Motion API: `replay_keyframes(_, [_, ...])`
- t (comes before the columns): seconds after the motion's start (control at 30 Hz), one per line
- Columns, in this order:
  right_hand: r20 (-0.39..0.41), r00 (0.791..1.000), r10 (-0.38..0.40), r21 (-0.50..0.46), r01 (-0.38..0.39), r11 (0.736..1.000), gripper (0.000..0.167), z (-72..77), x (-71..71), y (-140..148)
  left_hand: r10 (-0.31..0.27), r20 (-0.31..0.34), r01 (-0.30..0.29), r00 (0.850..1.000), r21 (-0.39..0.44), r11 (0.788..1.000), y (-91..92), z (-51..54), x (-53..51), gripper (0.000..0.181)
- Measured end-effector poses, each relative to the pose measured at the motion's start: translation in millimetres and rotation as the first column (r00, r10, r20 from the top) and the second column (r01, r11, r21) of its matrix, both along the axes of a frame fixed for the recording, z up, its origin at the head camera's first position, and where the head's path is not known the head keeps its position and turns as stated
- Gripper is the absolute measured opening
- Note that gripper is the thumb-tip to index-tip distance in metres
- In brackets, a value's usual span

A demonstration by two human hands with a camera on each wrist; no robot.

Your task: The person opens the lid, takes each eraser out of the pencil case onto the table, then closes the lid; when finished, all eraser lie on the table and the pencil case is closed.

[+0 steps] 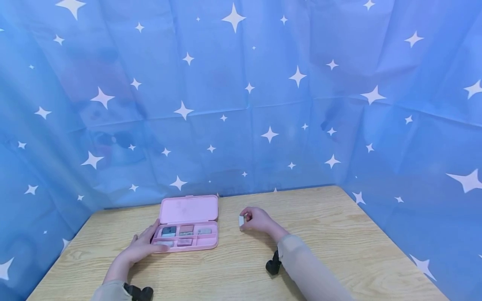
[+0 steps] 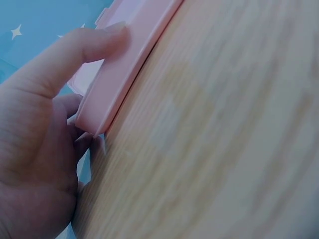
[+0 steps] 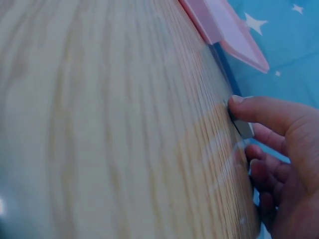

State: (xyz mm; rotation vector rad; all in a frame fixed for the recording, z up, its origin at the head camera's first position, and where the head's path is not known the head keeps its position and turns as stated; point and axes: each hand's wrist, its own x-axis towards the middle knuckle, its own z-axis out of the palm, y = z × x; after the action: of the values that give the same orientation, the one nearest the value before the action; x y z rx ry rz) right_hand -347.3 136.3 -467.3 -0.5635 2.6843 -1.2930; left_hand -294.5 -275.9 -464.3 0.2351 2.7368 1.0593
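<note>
A pink compartment case (image 1: 208,243) lies on the wooden table with its lid (image 1: 189,210) folded back. Inside are several small blocks, among them a dark-and-white one (image 1: 168,230) and a reddish one (image 1: 186,229). My left hand (image 1: 138,250) grips the case's left end, thumb over the front wall and fingers around the far side, partly hidden. To the right of the case, my right hand (image 1: 259,220) pinches a small pale rectangular block (image 1: 241,221) between thumb and fingers. In the right wrist view that block (image 3: 243,128) is close to the tabletop; contact cannot be told.
The light wooden table (image 1: 211,278) ends at a blue curtain (image 1: 241,154) with white stars at the back and sides. Both wrists carry small black devices, one below the right sleeve (image 1: 273,264). The right compartments of the case show bare pink floor.
</note>
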Motion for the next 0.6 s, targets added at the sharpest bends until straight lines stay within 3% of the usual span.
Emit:
replay_keyframes(0.37, [-0.001,1.000,0.009,-0.006,-0.009,1.000,0.040,-0.1,-1.1,0.1,0.014,0.004,-0.014,1.000,-0.002,1.000,1.9,1.5,1.1,0.114])
replay_keyframes(0.6, [0.034,0.999,0.043,0.031,-0.044,0.999,0.059,8.3,-2.5,3.6,0.017,0.004,-0.017,1.000,0.001,1.000,1.2,0.9,0.9,0.113])
